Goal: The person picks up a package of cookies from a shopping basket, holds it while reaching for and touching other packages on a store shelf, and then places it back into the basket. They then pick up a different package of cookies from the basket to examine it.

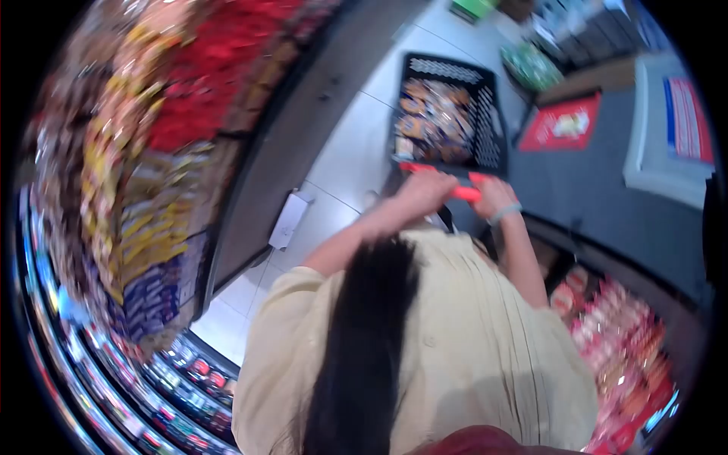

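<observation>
Both of my arms reach forward to a red cart handle (465, 193). My left hand (428, 188) is closed around the left part of the handle. On its right part my right hand (494, 196) is closed too, with a pale band around the wrist. Just beyond the handle is a black plastic basket (487, 114) with perforated walls. Inside it lie several packaged items (436, 121) in clear, orange-brown and dark wrapping; their exact kind is too blurred to tell.
Shelves of bagged goods in red (220, 68) and yellow line the left. A dark counter (607, 167) with a red sign (560, 123) stands at the right. Pink packages (618, 322) sit below it. A white box-like object (290, 220) is near the tiled floor (334, 163).
</observation>
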